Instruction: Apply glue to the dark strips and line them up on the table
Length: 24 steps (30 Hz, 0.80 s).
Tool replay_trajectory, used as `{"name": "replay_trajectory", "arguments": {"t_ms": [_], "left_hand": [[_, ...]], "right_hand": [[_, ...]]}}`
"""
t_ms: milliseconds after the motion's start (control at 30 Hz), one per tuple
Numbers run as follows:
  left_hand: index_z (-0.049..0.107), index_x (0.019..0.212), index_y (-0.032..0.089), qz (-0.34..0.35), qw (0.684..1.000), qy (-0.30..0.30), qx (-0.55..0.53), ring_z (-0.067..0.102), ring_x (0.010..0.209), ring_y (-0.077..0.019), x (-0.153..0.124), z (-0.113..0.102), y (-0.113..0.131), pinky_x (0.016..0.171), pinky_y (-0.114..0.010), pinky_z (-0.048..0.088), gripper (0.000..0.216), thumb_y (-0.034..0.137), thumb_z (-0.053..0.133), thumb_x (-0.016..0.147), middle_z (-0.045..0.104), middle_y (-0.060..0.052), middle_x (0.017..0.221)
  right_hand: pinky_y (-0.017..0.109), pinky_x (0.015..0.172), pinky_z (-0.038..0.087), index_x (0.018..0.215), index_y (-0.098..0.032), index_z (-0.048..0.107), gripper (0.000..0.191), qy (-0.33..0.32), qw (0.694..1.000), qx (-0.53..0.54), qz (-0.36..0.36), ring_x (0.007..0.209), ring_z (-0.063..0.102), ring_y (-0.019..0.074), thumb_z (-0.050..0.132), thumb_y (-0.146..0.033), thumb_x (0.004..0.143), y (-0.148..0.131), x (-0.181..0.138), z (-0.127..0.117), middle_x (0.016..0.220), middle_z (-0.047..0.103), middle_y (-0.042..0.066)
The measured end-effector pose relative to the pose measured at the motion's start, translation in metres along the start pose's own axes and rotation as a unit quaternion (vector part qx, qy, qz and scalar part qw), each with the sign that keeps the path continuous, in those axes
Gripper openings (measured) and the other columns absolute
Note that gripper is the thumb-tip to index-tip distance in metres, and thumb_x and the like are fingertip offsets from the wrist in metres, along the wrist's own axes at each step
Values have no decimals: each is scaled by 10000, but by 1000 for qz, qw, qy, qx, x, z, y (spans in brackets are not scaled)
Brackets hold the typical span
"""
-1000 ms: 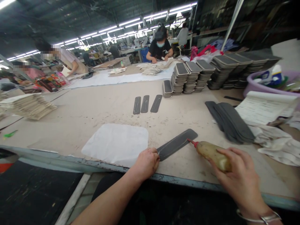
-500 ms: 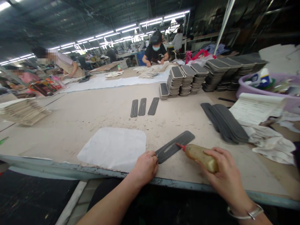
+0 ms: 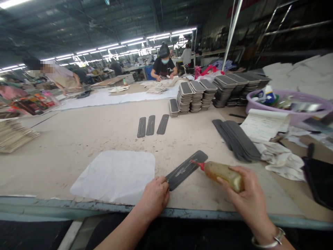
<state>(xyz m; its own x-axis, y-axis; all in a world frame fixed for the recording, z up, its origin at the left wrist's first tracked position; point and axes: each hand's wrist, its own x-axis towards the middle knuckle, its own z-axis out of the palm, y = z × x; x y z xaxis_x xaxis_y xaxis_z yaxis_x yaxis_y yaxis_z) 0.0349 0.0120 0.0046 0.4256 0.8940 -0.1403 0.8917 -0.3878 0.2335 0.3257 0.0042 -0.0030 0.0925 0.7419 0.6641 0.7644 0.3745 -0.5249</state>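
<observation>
**A:** Describe the head view for me, near the body first.

**B:** I see my left hand [image 3: 155, 195] curled into a loose fist at the near table edge, its fingertips pressing down the near end of a dark grey strip [image 3: 186, 169]. The strip lies flat on the table [image 3: 78, 139], angled away to the right. The pressing hand appears to pin it so it cannot slide.

**A:** And the other hand?

**B:** My right hand [image 3: 248, 197] is wrapped closed around a squeeze bottle [image 3: 222, 173] of amber liquid. The bottle is held nearly level, its red nozzle [image 3: 197, 164] touching the strip's upper face, where pale wet lines show. That low angle seems to let the nozzle trace along the length.

**A:** What surrounds them?

**B:** A white sheet [image 3: 116, 176] lies just left of the strip. Three more strips [image 3: 152, 125] lie side by side farther out, well apart from my hands. Beyond them stand stacks of padded pieces [image 3: 194, 95]. A fanned pile of dark strips [image 3: 238, 139] sits to the right, within reach of the bottle hand, beside rags [image 3: 282, 160] and a purple basin [image 3: 293, 107]. Other people work at distant tables.
</observation>
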Motion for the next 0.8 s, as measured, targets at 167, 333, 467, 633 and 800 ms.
{"name": "replay_trajectory", "arguments": {"t_ms": [167,333,467,633,800], "left_hand": [[607,775,175,1,1000,-9,-1,569,874,-191,1,-2,0,798,-297,475,194,158,447,884,598,-54,907],[608,774,178,-3,1000,-11,-2,567,866,-181,1,-2,0,792,-284,469,190,152,450,877,594,-55,908],[605,766,180,-2,1000,-2,-3,567,865,-179,1,-1,1,789,-283,467,194,154,450,878,595,-53,906],[613,764,177,-7,1000,-12,7,572,859,-179,2,-3,3,779,-285,470,199,145,450,874,601,-56,908],[618,776,175,-2,1000,-11,13,573,864,-183,2,-3,3,781,-289,475,194,150,451,873,603,-59,913]], "right_hand": [[506,846,465,1115,-202,519,361,45,997,-66,4,973,521,295,621,-422,848,16,15,3,1018,540,101],[474,836,481,1105,-172,538,370,33,997,-72,8,988,521,283,617,-429,851,22,14,15,1030,543,113],[487,851,477,1113,-182,551,379,38,995,-92,29,1002,522,293,618,-439,841,23,10,12,1036,544,113],[493,852,477,1107,-187,546,370,45,993,-106,19,990,521,304,609,-441,845,22,5,-4,1015,538,113],[464,824,481,1103,-196,539,375,22,997,-76,22,956,529,281,625,-447,838,11,-5,-9,1011,545,97]]}}
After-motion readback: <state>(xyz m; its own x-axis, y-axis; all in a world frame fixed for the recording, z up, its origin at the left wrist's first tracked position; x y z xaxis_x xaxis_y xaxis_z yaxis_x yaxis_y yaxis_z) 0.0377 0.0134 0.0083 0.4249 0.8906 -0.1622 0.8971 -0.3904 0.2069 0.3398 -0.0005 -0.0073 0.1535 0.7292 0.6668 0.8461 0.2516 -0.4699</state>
